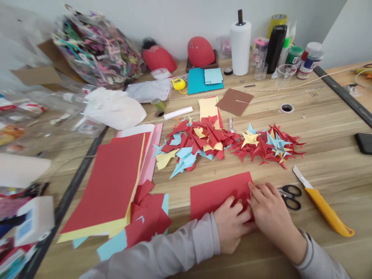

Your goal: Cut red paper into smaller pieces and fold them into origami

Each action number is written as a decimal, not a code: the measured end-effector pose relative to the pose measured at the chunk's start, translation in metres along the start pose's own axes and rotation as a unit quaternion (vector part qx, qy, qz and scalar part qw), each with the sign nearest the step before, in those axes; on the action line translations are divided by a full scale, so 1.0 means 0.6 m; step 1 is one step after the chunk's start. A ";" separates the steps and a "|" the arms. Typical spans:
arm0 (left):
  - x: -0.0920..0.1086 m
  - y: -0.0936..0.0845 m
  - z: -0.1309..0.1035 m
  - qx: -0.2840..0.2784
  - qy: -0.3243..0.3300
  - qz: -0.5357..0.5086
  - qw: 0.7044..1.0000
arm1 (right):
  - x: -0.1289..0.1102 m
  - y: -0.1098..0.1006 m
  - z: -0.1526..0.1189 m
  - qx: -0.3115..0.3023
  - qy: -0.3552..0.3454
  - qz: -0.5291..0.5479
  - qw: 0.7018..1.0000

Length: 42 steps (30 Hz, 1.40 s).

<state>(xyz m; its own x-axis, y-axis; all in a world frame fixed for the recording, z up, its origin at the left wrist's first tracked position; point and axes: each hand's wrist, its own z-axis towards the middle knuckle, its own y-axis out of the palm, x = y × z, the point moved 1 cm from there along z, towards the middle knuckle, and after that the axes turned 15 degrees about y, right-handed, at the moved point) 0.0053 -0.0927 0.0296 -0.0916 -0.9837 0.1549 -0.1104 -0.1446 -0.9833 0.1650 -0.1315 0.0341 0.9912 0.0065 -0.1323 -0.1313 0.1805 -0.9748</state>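
My two bare hands meet over a red sheet of paper (215, 193), which lies flat on the wood-grain table (328, 162) in front of me, its far edge slanting up to the right. My left hand (232, 225) rests over the right part of the sheet, fingers bent and slightly spread. My right hand (270, 213) is at the sheet's right edge, its fingers bent and close together, almost touching the left — whether either hand pinches the paper or only presses it, I cannot tell.

Just beside my right hand are scissors (293, 205) with black handles (their blades partly hidden by the hand). Farther right lies a yellow-handled knife (328, 209), blade out, slanting away from me.

Beyond the sheet are two heaps of folded paper: a looser left heap (200, 137) in red, pale blue and cream, and a right heap (261, 149) of pointed stars, mostly red.

To my left, a stack of large coloured sheets (113, 174) has red on top — smaller red and blue pieces (148, 217) overlap beside it, near my grey left sleeve (174, 240).
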 end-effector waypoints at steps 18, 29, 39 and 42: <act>0.022 0.002 0.013 -0.023 -0.044 0.025 0.998 | 0.004 0.006 0.000 0.002 0.001 0.007 1.000; 0.038 0.030 0.002 0.097 -0.076 0.069 0.990 | 0.001 0.002 -0.002 -0.033 0.006 -0.009 0.999; 0.026 0.042 -0.017 0.164 -0.047 0.010 0.985 | 0.004 0.002 -0.003 -0.028 -0.010 -0.018 0.999; 0.026 0.040 -0.019 0.125 -0.041 -0.010 0.991 | 0.005 0.003 -0.003 -0.024 -0.010 -0.018 0.999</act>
<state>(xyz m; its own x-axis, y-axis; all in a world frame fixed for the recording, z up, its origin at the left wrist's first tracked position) -0.0103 -0.1101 0.0093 -0.0106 -0.9844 0.1757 0.1386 -0.1755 -0.9747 0.1680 -0.1329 0.0318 0.9954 0.0207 -0.0934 -0.0953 0.1334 -0.9865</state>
